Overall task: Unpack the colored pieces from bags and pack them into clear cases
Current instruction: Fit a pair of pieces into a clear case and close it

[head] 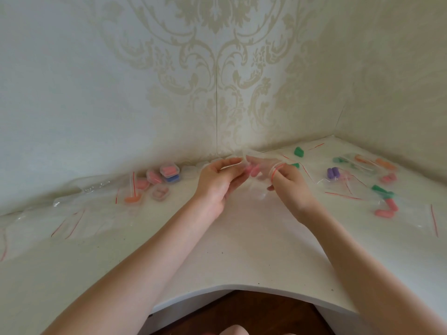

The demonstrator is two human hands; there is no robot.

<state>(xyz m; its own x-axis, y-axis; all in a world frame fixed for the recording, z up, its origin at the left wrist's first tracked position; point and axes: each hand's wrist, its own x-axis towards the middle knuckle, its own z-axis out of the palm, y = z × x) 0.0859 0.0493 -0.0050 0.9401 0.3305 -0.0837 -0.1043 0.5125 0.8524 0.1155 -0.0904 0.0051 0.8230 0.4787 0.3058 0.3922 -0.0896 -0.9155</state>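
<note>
Both hands hold one small clear zip bag (260, 171) above the middle of the white table (242, 250). My left hand (217, 182) pinches the bag's left top edge. My right hand (287, 182) pinches its right edge by the red strip. Pink pieces (251, 170) show through the bag between the hands. Filled clear cases (169, 174) with pink and blue pieces stand at the back left. Bagged pieces lie to the right: green (300, 151), purple (332, 174), orange (384, 163), green and pink (387, 201).
Empty clear bags with red zip strips (72, 221) are spread over the left of the table. An orange piece (132, 199) and a case (160, 192) lie near them. Patterned walls meet in a corner behind. The table's front edge curves inward over a dark floor (242, 310).
</note>
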